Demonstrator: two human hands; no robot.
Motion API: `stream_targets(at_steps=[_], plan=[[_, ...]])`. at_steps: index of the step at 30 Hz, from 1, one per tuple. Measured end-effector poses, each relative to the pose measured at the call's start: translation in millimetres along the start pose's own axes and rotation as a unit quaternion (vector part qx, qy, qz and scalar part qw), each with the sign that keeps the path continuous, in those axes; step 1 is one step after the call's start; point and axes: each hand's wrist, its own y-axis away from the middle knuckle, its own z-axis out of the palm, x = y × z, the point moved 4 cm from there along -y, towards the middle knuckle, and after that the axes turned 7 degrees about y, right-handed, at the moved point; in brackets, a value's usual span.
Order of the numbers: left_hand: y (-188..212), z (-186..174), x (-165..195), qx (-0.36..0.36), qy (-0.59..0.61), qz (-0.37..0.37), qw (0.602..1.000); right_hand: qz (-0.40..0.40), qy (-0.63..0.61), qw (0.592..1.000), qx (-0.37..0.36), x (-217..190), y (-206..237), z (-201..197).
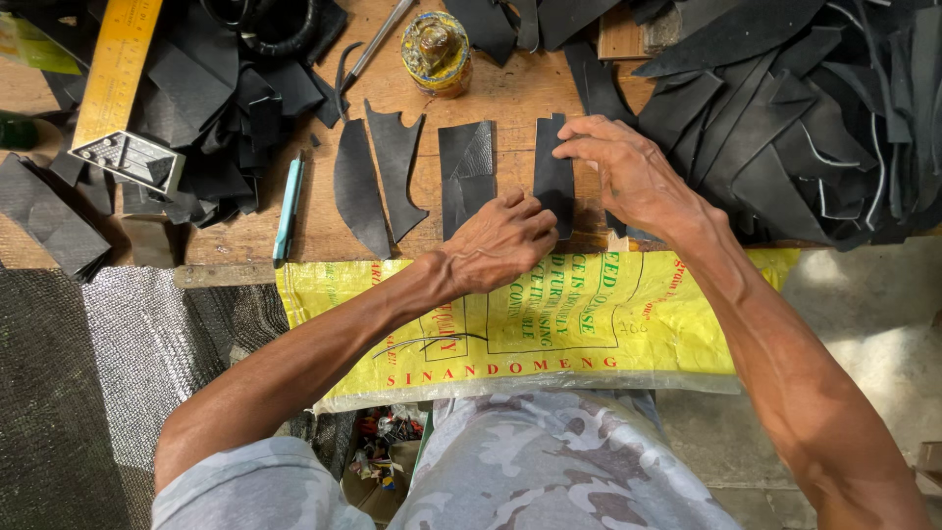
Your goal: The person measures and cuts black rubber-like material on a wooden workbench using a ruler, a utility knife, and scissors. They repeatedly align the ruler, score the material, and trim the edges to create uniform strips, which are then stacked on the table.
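— What do the two hands have between them?

— A narrow black strip of cut material (pixel 552 177), standing lengthwise on the wooden bench (pixel 510 93). The right hand (pixel 628 172) pinches its upper end, fingertips curled onto the top edge. The left hand (pixel 505 240) lies over its lower end, fingers bent and pressing down on it.

— Does the left hand grip it or only press it?

— Hard to say; the knuckles hide the fingertips, so it may be flat pressure rather than a true grip.

— What lies beside the strip?

— Just to its left is a squarish black piece (pixel 466 172), partly folded. Further left are two curved black pieces (pixel 378 177), one a long crescent, the other with a notched top, lying close together. A teal pen (pixel 288 208) lies well left of those, near the bench edge.

— And behind?

— A small yellow-stained jar (pixel 436 51) stands at the back of the bench, with a thin metal tool (pixel 378 39) slanting beside it. A yellow ruler (pixel 116 69) rests on a heap of black scraps (pixel 216 98) at the far left. A large pile of black offcuts (pixel 805 118) fills the right side, touching the right wrist.

— Below the hands?

— A yellow printed sack (pixel 549 324) hangs over the bench edge, above the person's camouflage-patterned lap (pixel 549 461). Both forearms cross it.
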Motion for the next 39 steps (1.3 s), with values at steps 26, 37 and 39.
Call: stream_targets(at_steps=[26, 37, 39], plan=[[11, 1, -12, 0.098, 0.014, -0.166, 0.981, -0.022, 0.055, 0.998, 0.015, -34, -2, -9], [1, -16, -19, 0.09, -0.012, -0.198, 0.976, 0.022, 0.023, 0.999, 0.038, -33, -3, -2], [2, -17, -20, 0.115, 0.014, -0.202, 0.973, 0.052, 0.003, 0.998, 0.044, -31, -4, 0]])
